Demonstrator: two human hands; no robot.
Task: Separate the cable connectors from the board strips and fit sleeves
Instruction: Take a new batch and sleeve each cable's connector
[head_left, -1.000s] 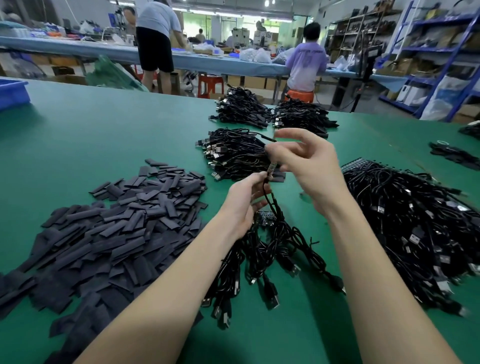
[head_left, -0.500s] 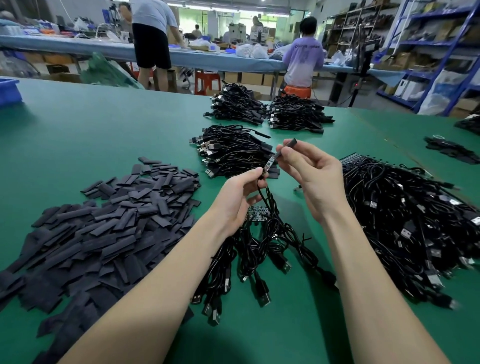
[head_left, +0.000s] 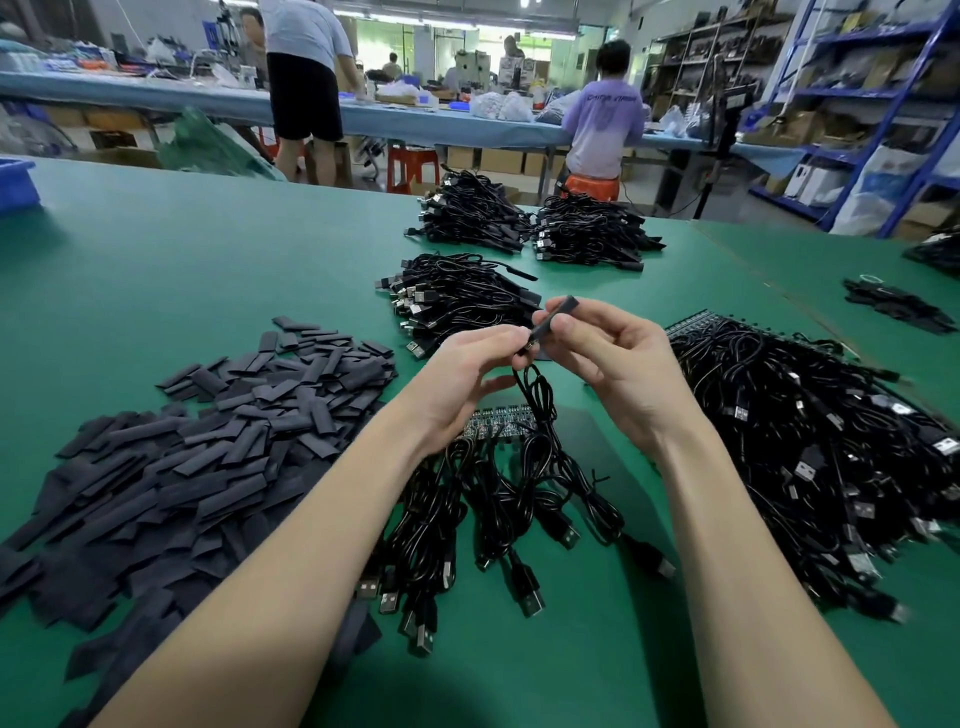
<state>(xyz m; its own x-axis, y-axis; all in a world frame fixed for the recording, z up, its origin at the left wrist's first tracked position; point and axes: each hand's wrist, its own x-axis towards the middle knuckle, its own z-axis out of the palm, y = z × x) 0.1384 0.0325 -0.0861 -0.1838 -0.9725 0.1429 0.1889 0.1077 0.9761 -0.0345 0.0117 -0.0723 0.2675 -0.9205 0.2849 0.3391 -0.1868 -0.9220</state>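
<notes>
My right hand (head_left: 618, 364) pinches a black sleeve (head_left: 553, 317) that sits tilted over the end of a cable. My left hand (head_left: 467, 379) pinches the black cable (head_left: 535, 384) just below the sleeve. That cable hangs down to a bundle of USB cables (head_left: 498, 499) still joined to a board strip (head_left: 498, 421) lying on the green table beneath my hands. A large heap of flat dark sleeves (head_left: 197, 447) lies to the left.
A big pile of cables on board strips (head_left: 821, 441) lies to the right. Three heaps of sleeved cables (head_left: 457, 296) sit farther back. A blue bin (head_left: 13, 182) stands at the far left edge. Two people work at a long bench behind.
The sleeve has slid further down over the cable end. Both hands stay close together above the bundle, and the right hand's fingers have shifted along the sleeve.
</notes>
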